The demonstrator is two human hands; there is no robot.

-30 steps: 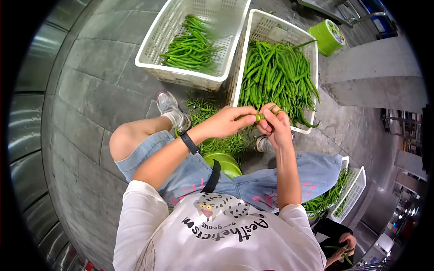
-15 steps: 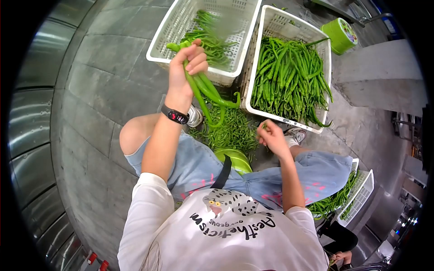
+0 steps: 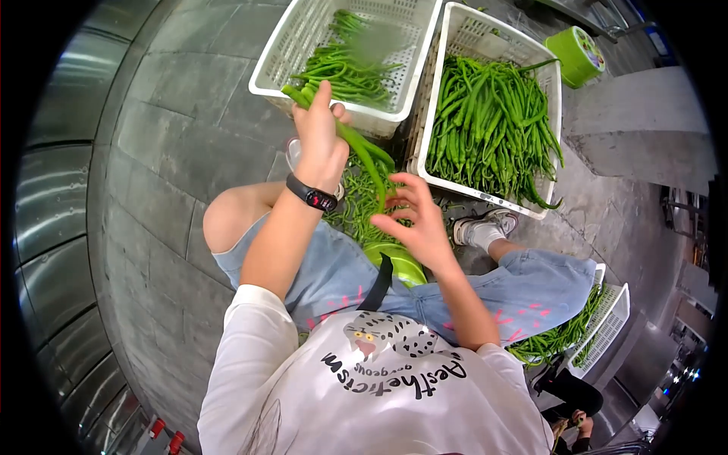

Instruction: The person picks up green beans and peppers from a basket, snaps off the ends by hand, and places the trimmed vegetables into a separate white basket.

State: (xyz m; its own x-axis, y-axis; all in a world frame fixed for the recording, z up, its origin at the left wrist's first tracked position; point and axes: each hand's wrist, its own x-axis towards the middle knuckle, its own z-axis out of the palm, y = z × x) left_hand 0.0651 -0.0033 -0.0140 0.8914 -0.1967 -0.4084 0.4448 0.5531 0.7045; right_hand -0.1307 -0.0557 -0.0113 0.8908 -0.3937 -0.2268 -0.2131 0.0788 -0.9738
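Note:
My left hand [image 3: 320, 148] is closed around a small bunch of long green chili peppers [image 3: 364, 150], their upper ends showing past the fingers and their lower ends hanging toward the right. Close to those lower ends is my right hand [image 3: 422, 221], thumb and fingers apart, fingertips right by the peppers. Beneath both hands, a heap of small green stem-like pieces [image 3: 350, 203] lies on the floor. Just beyond my left hand, a white crate [image 3: 383, 117] holds a loose layer of chili peppers [image 3: 341, 72].
A second white crate [image 3: 485, 199], to the right, is piled with chili peppers [image 3: 493, 114]. Behind it stands a green stool [image 3: 572, 59]. Another green seat [image 3: 406, 265] shows between my legs. At lower right are a crate [image 3: 611, 322] of green pods and another person's hand [image 3: 582, 425].
My right hand has moved up and left to the hanging pepper ends, its fingers spreading. My left hand has dropped slightly and turned, still holding the bunch.

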